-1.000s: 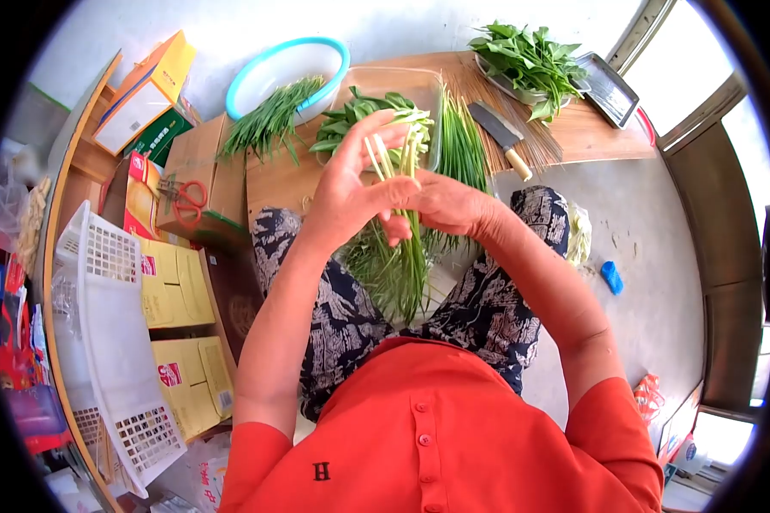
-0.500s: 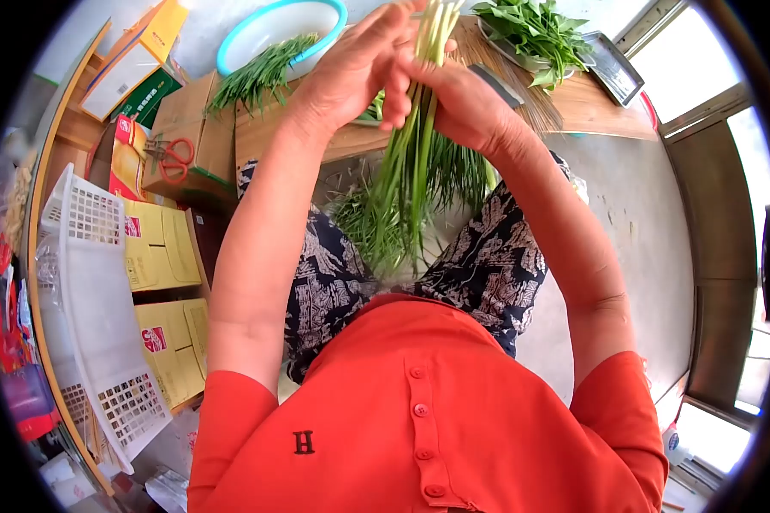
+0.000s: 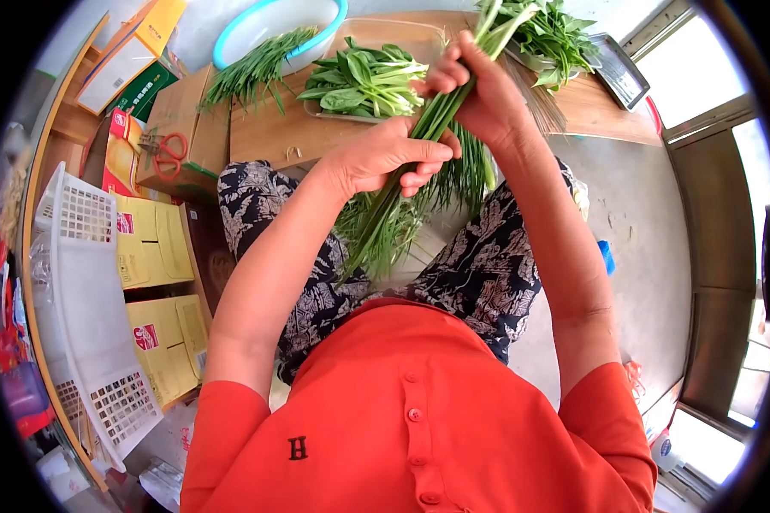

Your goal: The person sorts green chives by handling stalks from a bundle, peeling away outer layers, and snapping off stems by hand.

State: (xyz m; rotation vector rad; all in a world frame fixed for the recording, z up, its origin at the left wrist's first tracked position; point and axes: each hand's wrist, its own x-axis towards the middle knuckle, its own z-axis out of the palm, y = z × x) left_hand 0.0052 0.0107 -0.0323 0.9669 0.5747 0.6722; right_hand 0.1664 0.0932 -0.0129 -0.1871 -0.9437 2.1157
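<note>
1. The bunch (image 3: pixel 441 115) of long green stalks is held up in front of the person, slanting, pale ends high and thin leaves hanging low.
2. I'd judge it light, springy towards the pale ends, limp at the tips, perhaps slippery and easily bruised; the firmer pale stalks seem the place to take hold.
3. The right hand (image 3: pixel 481 96) curls around the upper stalks; the left hand (image 3: pixel 395 158) pinches it lower, thumb against fingers.
4. Underneath, a feathery heap (image 3: pixel 385 221) of thin leaves shows between the legs of the soft, patterned trousers (image 3: pixel 488 256).
5. On the smooth wooden counter (image 3: pixel 265 137), broad-leaved greens (image 3: pixel 359 81) lie in a clear plastic tray (image 3: pixel 415 36).
6. Left of that, narrow, grassy chives (image 3: pixel 257 73) drape over a rounded white basin (image 3: pixel 274 30) with a blue rim.
7. Further left are orange-handled scissors (image 3: pixel 171 156) and a stiff white crate (image 3: pixel 85 299) with square holes.
</note>
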